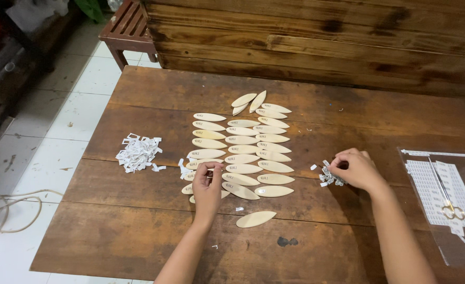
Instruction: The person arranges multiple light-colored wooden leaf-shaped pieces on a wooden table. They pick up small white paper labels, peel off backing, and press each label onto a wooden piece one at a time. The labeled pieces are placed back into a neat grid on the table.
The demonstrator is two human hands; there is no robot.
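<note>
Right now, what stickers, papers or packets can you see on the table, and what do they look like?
Small stuck-on labels: pale rectangles on the leaf-shaped wooden pieces, mid-table.
Heap of paper scraps: white, left of the rows.
Little label pile: white-grey bits under the right hand.
Label sheet: white printed grid in a clear sleeve, far right, gold scissors on top.

The left hand (207, 181) covers parts of several pale leaf-shaped wooden pieces (243, 158), the right hand (354, 169) hides whatever its curled fingertips pinch at the small pile of cut paper labels (329, 176), and the clear plastic sleeve holding a printed sheet (442, 202) runs off the right edge.
</note>
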